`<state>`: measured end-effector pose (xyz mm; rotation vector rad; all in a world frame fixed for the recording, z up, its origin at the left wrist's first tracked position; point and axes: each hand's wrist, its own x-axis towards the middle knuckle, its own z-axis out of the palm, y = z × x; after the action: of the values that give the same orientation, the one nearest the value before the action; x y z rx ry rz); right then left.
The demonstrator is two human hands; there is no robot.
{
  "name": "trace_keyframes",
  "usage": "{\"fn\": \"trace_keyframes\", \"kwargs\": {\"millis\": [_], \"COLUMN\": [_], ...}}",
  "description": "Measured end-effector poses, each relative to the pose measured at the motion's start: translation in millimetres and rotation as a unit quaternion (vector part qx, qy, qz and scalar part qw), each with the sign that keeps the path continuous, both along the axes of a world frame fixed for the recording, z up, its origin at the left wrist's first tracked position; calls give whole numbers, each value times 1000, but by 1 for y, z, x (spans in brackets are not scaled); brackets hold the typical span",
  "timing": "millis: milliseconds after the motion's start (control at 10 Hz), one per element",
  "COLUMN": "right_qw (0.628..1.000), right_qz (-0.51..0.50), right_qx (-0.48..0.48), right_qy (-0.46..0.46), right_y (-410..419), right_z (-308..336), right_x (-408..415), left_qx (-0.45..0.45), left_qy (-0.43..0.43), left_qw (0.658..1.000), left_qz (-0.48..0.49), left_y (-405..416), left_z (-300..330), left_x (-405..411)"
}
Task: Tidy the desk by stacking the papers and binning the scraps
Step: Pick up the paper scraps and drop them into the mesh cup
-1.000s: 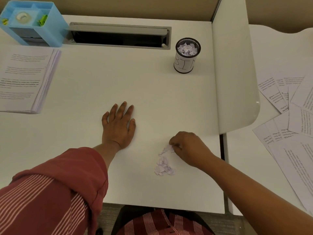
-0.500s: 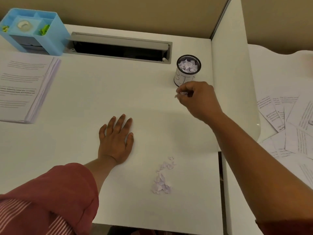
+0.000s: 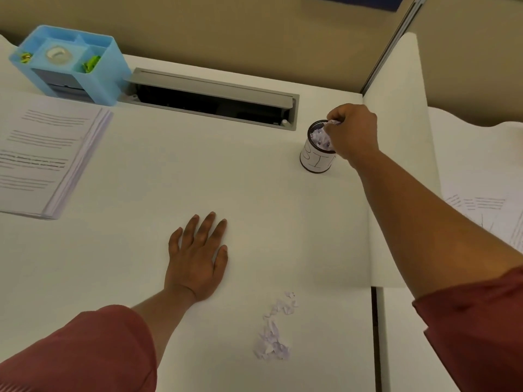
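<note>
The loose heap of small pale lilac paper scraps [image 3: 274, 332] lies on the white desk [image 3: 198, 171] near its front edge, its long axis running from close to us away toward the back right, roughly in line with the small round dark-rimmed bin with a white hand-lettered label [image 3: 314, 157] well behind it. Our right hand [image 3: 352, 134] is over the mouth of that bin, fingers curled around a pinch of crumpled scrap [image 3: 333, 123] that we judge is about to be dropped among the scraps already inside. So the heap sits well back toward us from that hand, down the line of the forearm. Our left hand [image 3: 198, 258] rests flat on the desk, fingers straight and holding nothing, just to the left of the heap and much nearer to it. At far left lies the neat stack of printed white papers [image 3: 42, 159].
</note>
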<state>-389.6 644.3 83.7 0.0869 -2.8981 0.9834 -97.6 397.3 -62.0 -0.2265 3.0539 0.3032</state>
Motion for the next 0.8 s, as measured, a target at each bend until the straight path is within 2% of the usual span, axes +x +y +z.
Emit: {"fn": "trace_keyframes", "kwargs": {"millis": [100, 300, 400, 600, 800], "right_qw": [1000, 994, 995, 998, 997], "right_qz": [-1, 35, 32, -10, -12], "right_qx": [5, 75, 73, 60, -16], "right_qy": [-3, -65, -58, 25, 72], "right_y": [0, -1, 1, 7, 6], "right_z": [2, 9, 6, 0, -2], "right_x": [-6, -5, 0, 16, 60], "left_qx": [1, 0, -1, 2, -4], "left_qy": [-2, -5, -5, -5, -4], "left_qw": [1000, 1000, 1000, 1000, 1000], "left_qz": [2, 1, 1, 1, 1], "left_y": [0, 0, 0, 1, 0], "left_z": [0, 1, 1, 2, 3], "left_x": [0, -1, -1, -1, -1]}}
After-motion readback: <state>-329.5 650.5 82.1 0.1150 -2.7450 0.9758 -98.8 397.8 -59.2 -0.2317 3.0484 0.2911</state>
